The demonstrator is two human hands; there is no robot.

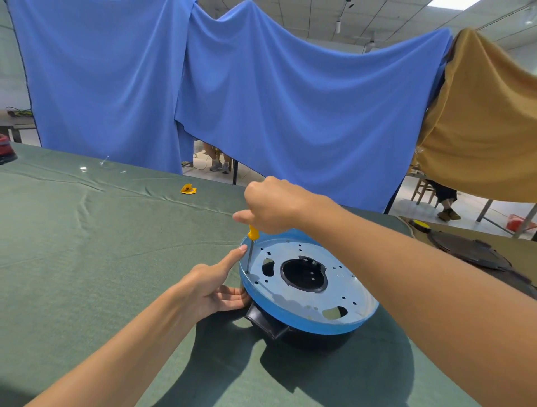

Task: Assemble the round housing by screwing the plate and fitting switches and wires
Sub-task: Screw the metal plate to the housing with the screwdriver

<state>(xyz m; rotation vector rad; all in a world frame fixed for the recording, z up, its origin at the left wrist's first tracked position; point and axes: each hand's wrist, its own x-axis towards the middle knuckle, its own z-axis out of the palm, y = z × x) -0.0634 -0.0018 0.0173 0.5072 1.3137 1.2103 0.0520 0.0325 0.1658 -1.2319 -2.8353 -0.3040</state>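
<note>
- My right hand [273,206] has its fingers clenched round the screwdriver [252,235]. The shaft is nearly upright, yellow handle up, tip down at the plate's [343,286] left edge.
- The round housing [311,326] sits on the green surface [87,232], plate facing up.
- My left hand [215,284] rests against its left side, fingers straight, index tip on the rim.
- A yellow piece [188,189] lies well beyond, and dark parts [470,249] lie to the right.

Big blue cloth [261,101] hangs across the back, with a mustard cloth [479,130] next to it on the right. Tiled ceiling [377,17] with a bright light panel [453,3]. Pale floor [412,200] below the cloths, a wooden chair [424,190] over there too. The worktop [87,247] has a wrinkly green cover.
</note>
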